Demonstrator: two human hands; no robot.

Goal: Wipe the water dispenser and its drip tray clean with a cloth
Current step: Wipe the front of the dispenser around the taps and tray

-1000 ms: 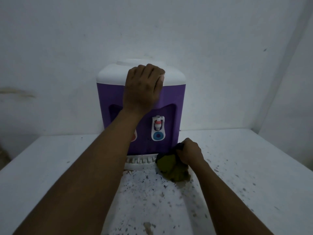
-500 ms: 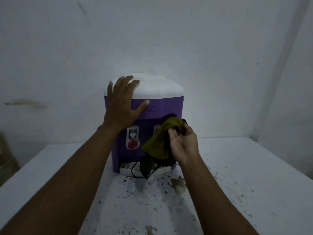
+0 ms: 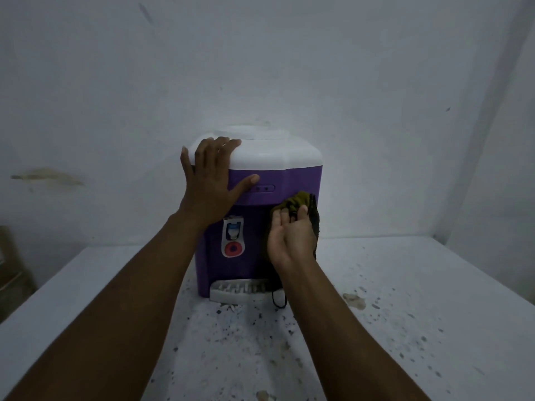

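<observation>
A purple water dispenser (image 3: 295,180) with a white top stands against the wall on a white table. My left hand (image 3: 211,180) lies flat on its upper left corner, fingers spread over the white lid. My right hand (image 3: 289,235) presses an olive-green cloth (image 3: 301,202) against the right side of the dispenser's recessed front, covering the tap there. The left tap (image 3: 233,240), with a red button, is visible. A white slotted drip tray (image 3: 234,290) sits at the base, and a dark loop of the cloth hangs down past its right end.
The table top (image 3: 405,299) is speckled with dark flecks and a brownish stain at right. White walls close in behind and at the right. A brown object (image 3: 11,273) shows at the far left edge.
My right hand has lifted the cloth from the table by the drip tray up to the dispenser's front right. My left hand slid from the top middle to the upper left corner.
</observation>
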